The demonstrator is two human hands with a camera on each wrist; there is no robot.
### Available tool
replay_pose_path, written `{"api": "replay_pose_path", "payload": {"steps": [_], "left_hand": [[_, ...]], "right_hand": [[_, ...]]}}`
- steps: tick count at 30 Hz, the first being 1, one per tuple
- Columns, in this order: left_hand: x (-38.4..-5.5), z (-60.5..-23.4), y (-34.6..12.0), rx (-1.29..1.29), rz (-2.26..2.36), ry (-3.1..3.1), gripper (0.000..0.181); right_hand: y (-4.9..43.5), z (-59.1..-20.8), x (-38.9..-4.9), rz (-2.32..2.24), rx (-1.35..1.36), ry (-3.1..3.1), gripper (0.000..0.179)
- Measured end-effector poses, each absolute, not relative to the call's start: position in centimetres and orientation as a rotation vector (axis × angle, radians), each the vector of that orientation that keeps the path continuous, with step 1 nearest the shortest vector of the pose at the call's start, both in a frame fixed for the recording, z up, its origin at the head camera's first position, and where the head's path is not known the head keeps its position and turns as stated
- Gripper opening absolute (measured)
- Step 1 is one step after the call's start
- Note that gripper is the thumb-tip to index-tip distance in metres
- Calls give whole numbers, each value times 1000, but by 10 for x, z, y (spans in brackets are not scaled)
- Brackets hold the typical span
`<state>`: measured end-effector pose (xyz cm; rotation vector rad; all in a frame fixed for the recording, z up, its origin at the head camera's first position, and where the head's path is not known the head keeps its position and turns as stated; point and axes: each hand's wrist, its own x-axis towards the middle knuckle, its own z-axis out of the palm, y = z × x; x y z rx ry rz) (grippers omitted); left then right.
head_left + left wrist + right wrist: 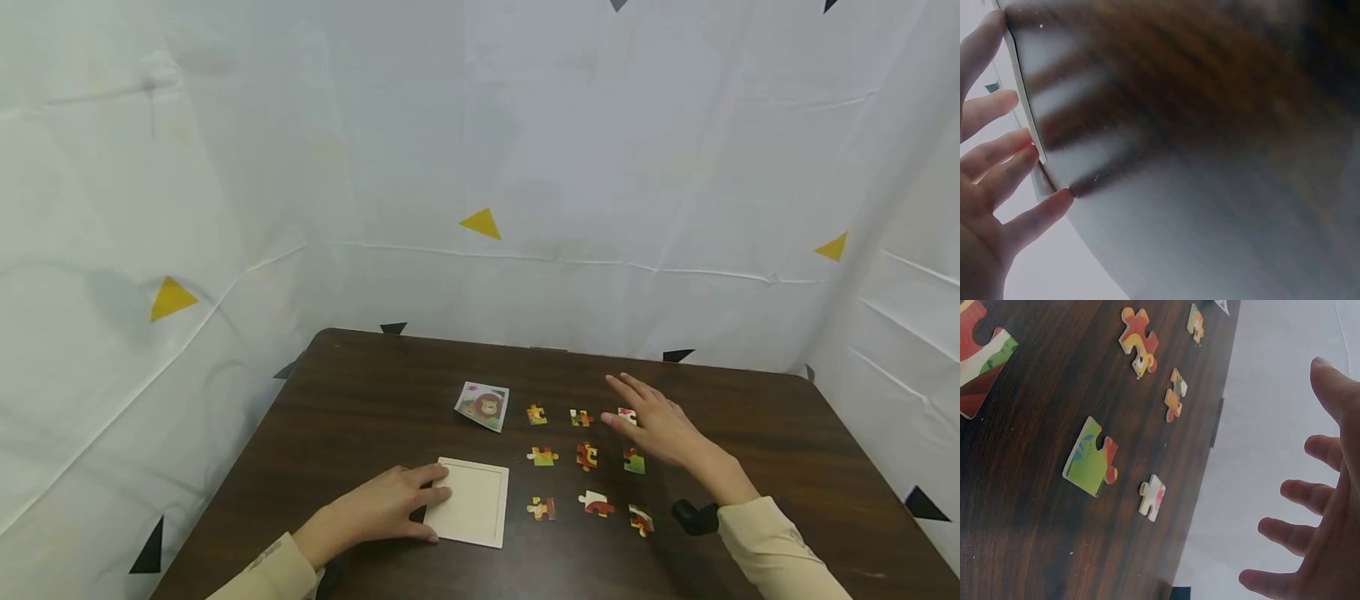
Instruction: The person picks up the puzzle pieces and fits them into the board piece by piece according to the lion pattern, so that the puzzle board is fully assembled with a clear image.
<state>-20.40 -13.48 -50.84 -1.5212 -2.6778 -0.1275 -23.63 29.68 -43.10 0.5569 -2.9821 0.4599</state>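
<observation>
A square, pale puzzle tray [471,504] with a raised rim lies flat on the dark table. My left hand [390,504] touches its left edge, with the fingertips at the rim, as the left wrist view also shows. Several jigsaw pieces, such as a lion-eye piece [587,456] and a green corner piece [1090,461], are spread in rows right of the tray. Above the far right pieces hovers my right hand [660,425], fingers spread and holding nothing. It partly covers a white and pink piece [627,414] in the head view.
A picture card [483,406] with a lion on it lies behind the tray, one corner curled. A black object [694,517] is beside the right wrist. The wooden table [375,392] ends at white sheeting [562,167] at the back and sides.
</observation>
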Motion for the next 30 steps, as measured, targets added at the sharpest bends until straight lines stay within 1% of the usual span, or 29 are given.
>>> {"api": "replay_pose_path", "payload": {"steps": [6,11,17,20,25,30], "left_hand": [[-208,-506,-133,-1500,-111,-2703,61],[-207,-507,-134,-1514,-125,-2693,62],[-205,-510,-139,-1520,-168,-2727,63],[-204,-511,-140,-1523,-178,-2726,62],[-203,-510,-140,-1545,-204,-2689,59],[-205,-509,-143,-1558,-222,-2671,58]], "right_hand": [[306,-431,-240,482,522,-2996,68],[325,-435,-249,523,445,-3043,68],[350,-457,-260,612,390,-3083,66],[356,-471,-263,654,419,-3064,66],[355,-489,-265,688,452,-3031,65],[351,-495,-266,614,442,-2984,60]]}}
